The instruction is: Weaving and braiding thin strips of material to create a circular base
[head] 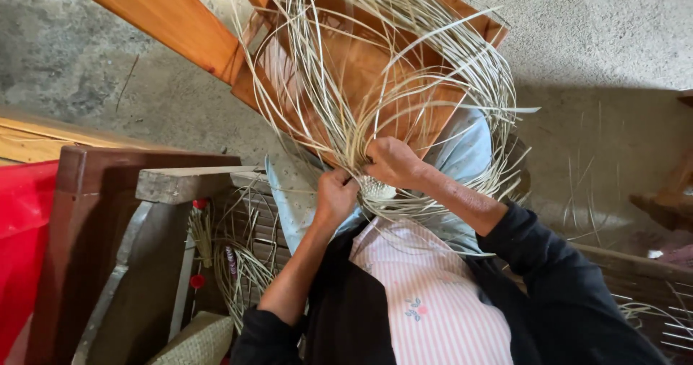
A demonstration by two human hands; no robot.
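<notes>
Both hands meet at the centre of the view, over the person's lap. The left hand [334, 195] is clenched around a gathered bunch of pale cane strips [404, 69], its grip closed on them just beside a small tightly woven base [377, 189] that shows between the two hands. The right hand [392, 161] sits just above and to the right of that woven patch, fingers curled down onto the strips where they converge — it pinches them against the weave, though exactly which strands it grasps cannot be told.

From this knot the loose strips fan upward and outward in wide loops, arching over an orange-brown wooden chair [361, 62] that stands on the grey concrete floor [599, 33] in front of the knees. A light blue cloth [465, 152] lies across the lap under the work.

Lower left, beside a dark wooden frame [79, 213], a further bundle of strips [242, 271] rests well apart from the hands — a red sheet [22, 228] shows at the left edge
</notes>
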